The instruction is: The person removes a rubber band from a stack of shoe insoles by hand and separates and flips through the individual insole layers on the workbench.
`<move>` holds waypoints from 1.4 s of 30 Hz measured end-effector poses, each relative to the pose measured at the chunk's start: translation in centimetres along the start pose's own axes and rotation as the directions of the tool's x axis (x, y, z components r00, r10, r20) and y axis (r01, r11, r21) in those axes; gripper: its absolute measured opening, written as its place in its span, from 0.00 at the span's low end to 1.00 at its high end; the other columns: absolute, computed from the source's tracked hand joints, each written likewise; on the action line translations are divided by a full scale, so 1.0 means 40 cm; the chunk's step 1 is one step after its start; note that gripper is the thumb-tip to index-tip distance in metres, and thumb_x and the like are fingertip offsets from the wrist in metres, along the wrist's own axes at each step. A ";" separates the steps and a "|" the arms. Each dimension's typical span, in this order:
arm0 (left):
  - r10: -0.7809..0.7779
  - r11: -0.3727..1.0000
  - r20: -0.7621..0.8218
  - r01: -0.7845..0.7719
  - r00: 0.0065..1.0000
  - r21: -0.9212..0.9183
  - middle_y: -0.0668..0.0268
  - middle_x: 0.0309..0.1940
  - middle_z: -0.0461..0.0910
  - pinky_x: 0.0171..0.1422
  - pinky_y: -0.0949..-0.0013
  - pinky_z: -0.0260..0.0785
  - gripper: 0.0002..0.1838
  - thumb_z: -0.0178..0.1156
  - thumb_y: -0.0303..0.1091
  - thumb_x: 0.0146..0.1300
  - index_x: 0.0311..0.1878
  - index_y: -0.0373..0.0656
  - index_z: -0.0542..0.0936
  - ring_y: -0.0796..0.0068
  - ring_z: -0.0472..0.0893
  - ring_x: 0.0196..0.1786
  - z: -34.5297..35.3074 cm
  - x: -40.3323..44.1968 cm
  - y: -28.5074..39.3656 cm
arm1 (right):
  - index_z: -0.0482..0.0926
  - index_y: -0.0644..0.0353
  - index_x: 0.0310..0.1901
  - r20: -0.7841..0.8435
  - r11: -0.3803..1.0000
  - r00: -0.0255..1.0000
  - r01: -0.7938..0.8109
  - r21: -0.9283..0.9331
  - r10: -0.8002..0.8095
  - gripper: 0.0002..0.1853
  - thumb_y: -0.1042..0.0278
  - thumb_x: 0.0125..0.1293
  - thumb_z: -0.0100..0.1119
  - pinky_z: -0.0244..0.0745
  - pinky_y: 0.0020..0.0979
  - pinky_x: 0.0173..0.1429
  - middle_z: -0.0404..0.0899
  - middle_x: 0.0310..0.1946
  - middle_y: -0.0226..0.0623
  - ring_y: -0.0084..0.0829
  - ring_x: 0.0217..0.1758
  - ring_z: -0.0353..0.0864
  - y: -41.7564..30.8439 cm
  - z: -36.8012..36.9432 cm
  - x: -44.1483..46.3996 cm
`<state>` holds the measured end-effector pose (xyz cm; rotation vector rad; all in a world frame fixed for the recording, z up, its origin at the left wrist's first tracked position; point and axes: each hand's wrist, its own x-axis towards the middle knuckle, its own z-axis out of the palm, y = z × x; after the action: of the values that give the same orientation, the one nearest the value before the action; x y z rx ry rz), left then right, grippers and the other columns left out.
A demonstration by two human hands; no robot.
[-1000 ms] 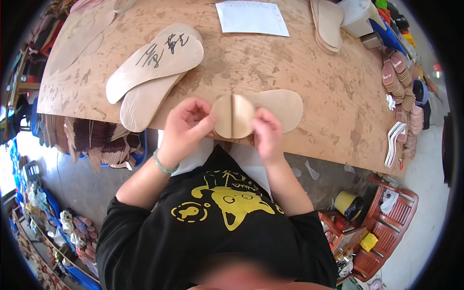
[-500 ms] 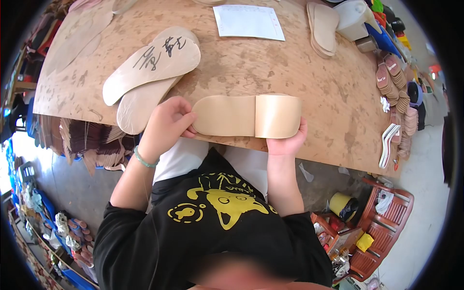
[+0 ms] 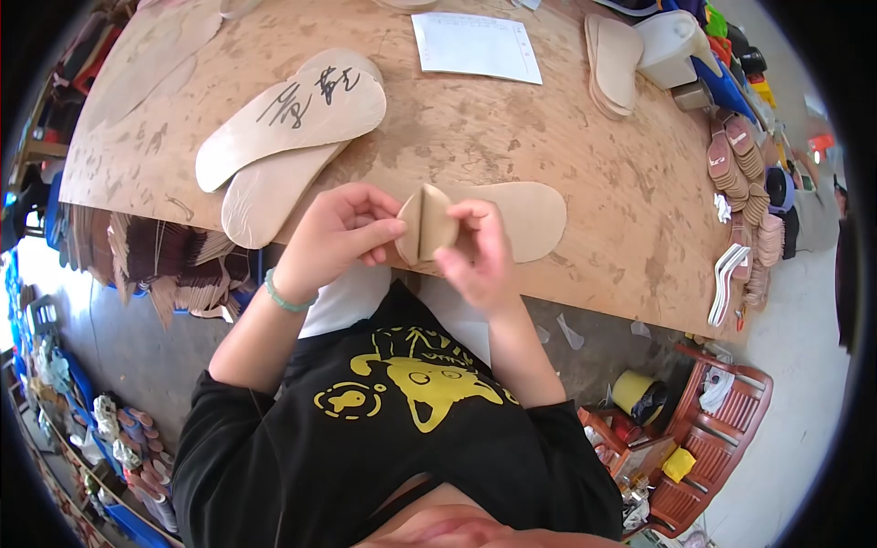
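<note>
A beige insole [image 3: 539, 222] lies across the table in front of me, its right end flat on the wood. Its left end is bent up and over into a narrow fold. My left hand [image 3: 345, 228] pinches the insole's left edge between thumb and fingers. On the folded flap, the fingers of my right hand [image 3: 481, 251] grip from the other side; part of the fold is hidden by them. Up to the left rests a pile of larger pale insoles [image 3: 301, 114], the top one marked with black handwritten characters.
A white sheet of paper [image 3: 477, 46] lies at the back of the wooden table [image 3: 603, 247]. Another pile of beige insoles [image 3: 614, 66] and a white container [image 3: 671, 47] are at the back right. Bundles of brown pieces [image 3: 169, 247] sit below the left edge.
The insole's right end, folded over before, now lies flat. My right hand has moved left to the other end, which is bent up; my left hand remains near that end.
</note>
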<state>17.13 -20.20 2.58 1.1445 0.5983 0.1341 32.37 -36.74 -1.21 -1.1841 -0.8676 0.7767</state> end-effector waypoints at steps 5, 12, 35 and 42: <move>0.003 0.999 -0.014 -0.003 1.000 -0.034 0.71 0.32 0.82 0.32 0.83 0.73 0.10 0.68 0.29 0.65 0.45 0.38 0.79 0.88 0.79 0.30 0.024 0.016 -0.014 | 0.75 0.63 0.53 0.001 0.976 1.000 0.001 -0.218 -0.001 0.25 0.64 0.57 0.75 0.76 0.30 0.53 0.81 0.43 0.35 0.28 0.46 0.81 -0.022 0.036 0.018; 0.021 0.993 -0.013 -0.022 1.000 -0.113 0.70 0.34 0.81 0.35 0.83 0.74 0.10 0.68 0.25 0.64 0.44 0.37 0.76 0.88 0.80 0.31 0.038 0.022 -0.035 | 0.76 0.62 0.52 0.043 0.936 0.999 -0.003 -0.351 0.020 0.22 0.66 0.60 0.72 0.77 0.30 0.50 0.83 0.40 0.36 0.28 0.43 0.83 -0.017 0.025 0.018; 0.064 0.994 -0.088 -0.056 0.994 0.097 0.69 0.34 0.79 0.35 0.81 0.75 0.07 0.62 0.24 0.66 0.45 0.35 0.77 0.86 0.79 0.30 -0.002 0.002 -0.033 | 0.73 0.55 0.47 -0.371 0.786 0.920 0.135 0.604 0.127 0.17 0.78 0.58 0.40 0.78 0.39 0.54 0.78 0.45 0.34 0.29 0.50 0.79 0.049 -0.072 0.009; 0.004 0.990 -0.087 0.008 0.996 0.141 0.70 0.31 0.78 0.31 0.82 0.73 0.12 0.60 0.24 0.67 0.51 0.30 0.77 0.87 0.78 0.28 -0.024 -0.002 -0.018 | 0.79 0.56 0.50 -0.415 0.505 0.878 0.253 0.825 0.239 0.16 0.65 0.74 0.39 0.77 0.44 0.63 0.82 0.51 0.37 0.39 0.57 0.81 0.083 -0.144 0.005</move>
<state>16.44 -19.76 1.69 1.2800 0.6945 0.1424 37.35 -38.45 -5.28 -0.3824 0.0322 0.7111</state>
